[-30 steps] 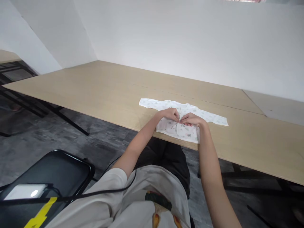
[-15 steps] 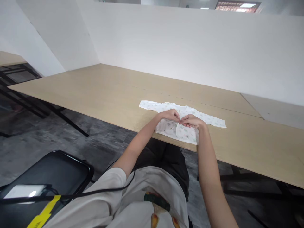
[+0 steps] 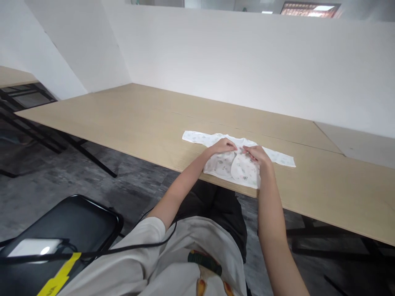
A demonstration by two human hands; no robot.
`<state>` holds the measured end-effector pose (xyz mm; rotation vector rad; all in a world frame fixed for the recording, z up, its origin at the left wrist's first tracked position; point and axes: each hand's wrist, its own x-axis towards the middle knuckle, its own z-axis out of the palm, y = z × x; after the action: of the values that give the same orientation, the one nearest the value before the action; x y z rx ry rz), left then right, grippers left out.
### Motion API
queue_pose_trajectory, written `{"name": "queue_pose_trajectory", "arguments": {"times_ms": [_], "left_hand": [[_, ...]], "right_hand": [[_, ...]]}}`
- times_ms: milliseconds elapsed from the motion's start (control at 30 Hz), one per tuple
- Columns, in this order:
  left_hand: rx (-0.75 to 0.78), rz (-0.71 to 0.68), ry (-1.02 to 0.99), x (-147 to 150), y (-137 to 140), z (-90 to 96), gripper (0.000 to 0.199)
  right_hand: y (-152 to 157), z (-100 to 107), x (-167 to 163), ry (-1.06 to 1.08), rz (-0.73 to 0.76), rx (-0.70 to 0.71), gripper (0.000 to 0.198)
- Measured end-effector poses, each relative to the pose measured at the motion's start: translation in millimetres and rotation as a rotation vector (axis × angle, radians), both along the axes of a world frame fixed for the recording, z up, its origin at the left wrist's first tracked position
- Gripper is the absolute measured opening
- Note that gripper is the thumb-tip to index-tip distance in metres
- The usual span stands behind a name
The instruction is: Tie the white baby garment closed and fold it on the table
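Note:
A small white long-sleeved baby shirt with a scattered print lies on the table, its sleeves spread to both sides and its hem near the front edge. My left hand pinches the cloth at the middle of the front, fingertips pressed together. Just to its right, my right hand also has thumb and finger closed on the shirt front. A small gap shows between the two hands, and a curved front edge of the cloth runs down below them. The exact bit under the fingertips is too small to make out.
The wooden table runs wide to both sides, against a white partition. At lower left stands a black chair with a white device on it. A black cable with a yellow tag crosses my left side.
Both hands have shifted slightly up the shirt front towards the collar. The fingertips, touching before, are now a little apart, the right hand having moved right.

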<state>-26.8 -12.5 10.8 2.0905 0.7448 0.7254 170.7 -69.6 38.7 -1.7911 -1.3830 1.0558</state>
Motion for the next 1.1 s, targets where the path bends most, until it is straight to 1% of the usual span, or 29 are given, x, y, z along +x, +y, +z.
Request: {"name": "queue_pose_trajectory", "arguments": {"times_ms": [67, 100, 167, 233, 333, 400, 467, 600, 700, 767, 833, 967, 1100], "left_hand": [[0.084, 0.189, 0.029, 3, 3, -1.8, 0.023], [0.112, 0.261, 0.061, 4, 4, -2.3, 0.025], [0.13, 0.331, 0.144, 8, 7, -2.5, 0.028], [0.127, 0.347, 0.224, 11, 10, -1.0, 0.031], [0.136, 0.324, 0.318, 16, 15, 3.3, 0.034], [0.131, 0.297, 0.358, 18, 18, 5.6, 0.035], [0.12, 0.299, 0.365, 20, 20, 5.8, 0.034], [0.139, 0.348, 0.3, 24, 18, 1.1, 0.026], [0.146, 0.376, 0.282, 27, 17, -2.1, 0.024], [0.146, 0.392, 0.257, 29, 17, -3.0, 0.021], [0.14, 0.397, 0.21, 29, 17, -3.3, 0.018], [0.072, 0.377, 0.091, 25, 14, -5.0, 0.017], [0.012, 0.34, -0.032, 23, 10, -6.8, 0.016]], "right_hand": [[7, -6, -6, -0.048, -0.115, 0.166, 0.026], [10, -9, -11, -0.07, -0.13, 0.226, 0.024], [15, -15, -22, -0.162, -0.1, 0.285, 0.023], [21, -18, -32, -0.32, -0.058, 0.289, 0.023], [29, -18, -42, -0.523, -0.05, 0.222, 0.032], [35, -17, -45, -0.578, -0.055, 0.157, 0.037], [38, -17, -46, -0.6, -0.069, 0.129, 0.033], [36, -20, -41, -0.534, -0.116, 0.164, 0.017], [33, -23, -33, -0.392, -0.142, 0.189, 0.016], [33, -25, -29, -0.294, -0.163, 0.198, 0.018], [33, -26, -26, -0.227, -0.178, 0.211, 0.025], [30, -27, -26, -0.186, -0.151, 0.237, 0.035], [27, -24, -28, -0.162, -0.126, 0.225, 0.041]]}}
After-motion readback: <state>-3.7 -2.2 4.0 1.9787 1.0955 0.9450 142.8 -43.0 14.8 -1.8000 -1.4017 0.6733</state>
